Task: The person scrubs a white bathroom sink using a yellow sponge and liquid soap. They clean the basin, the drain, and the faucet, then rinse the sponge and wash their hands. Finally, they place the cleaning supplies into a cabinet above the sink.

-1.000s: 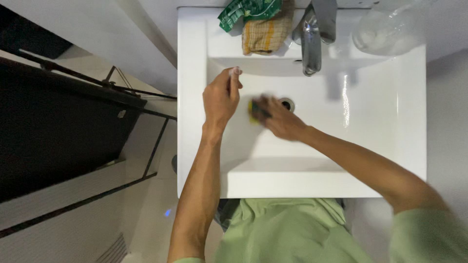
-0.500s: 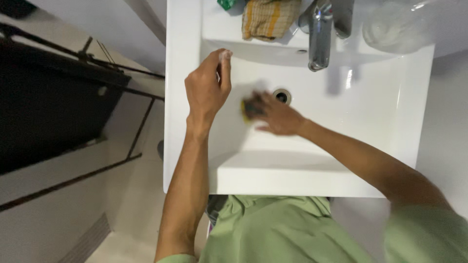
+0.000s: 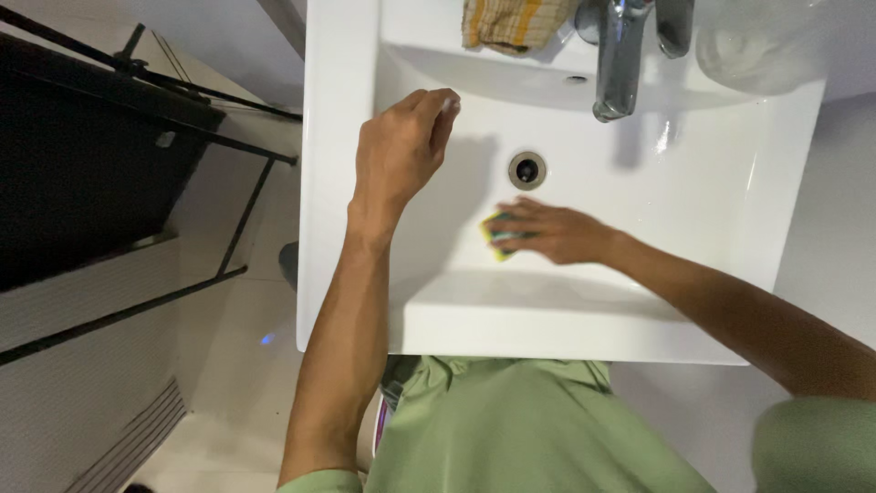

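Sponge (image 3: 497,239), yellow and green, pressed flat against the basin floor of the white sink (image 3: 339,183), toward the front wall and just short of the drain (image 3: 527,170). Right hand (image 3: 557,233) laid over it, fingers extended and clamped down on the sponge. Left hand (image 3: 400,151) loosely curled at the left inner wall near the back corner, grasping nothing, fingertips close to or resting on the porcelain; contact cannot be confirmed. Judged step: scrubbing of the basin floor in hand. Next stroke calls for steady downward pressure and a sweep kept clear of the drain opening. Tap (image 3: 620,64) overhanging the back edge, limiting room there; checked cloth (image 3: 511,23) on the back ledge. Open room to the right of the drain; front wall close behind the sponge.
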